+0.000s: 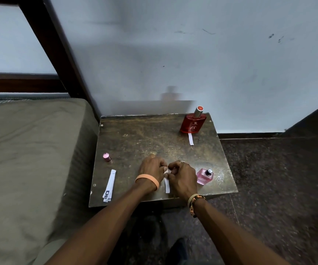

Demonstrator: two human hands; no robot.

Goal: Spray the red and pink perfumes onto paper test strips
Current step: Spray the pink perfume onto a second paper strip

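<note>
A red perfume bottle (pixel 192 123) with its cap on stands at the far right of the small dark table (pixel 139 142), with a white test strip (pixel 190 139) lying in front of it. The pink perfume bottle (pixel 204 176) stands uncapped at the near right; its pink cap (pixel 106 157) sits at the left. My left hand (pixel 151 169) and my right hand (pixel 181 175) meet over the table's front middle, both pinching the top of a white paper strip (pixel 167 185). A small stack of spare strips (pixel 109 186) lies at the near left.
A bed with an olive cover (pixel 26 153) borders the table on the left, with a dark wooden bedpost (pixel 59 54) rising behind. A grey wall (pixel 192 54) stands close behind the table. Dark speckled floor (pixel 278 188) lies to the right.
</note>
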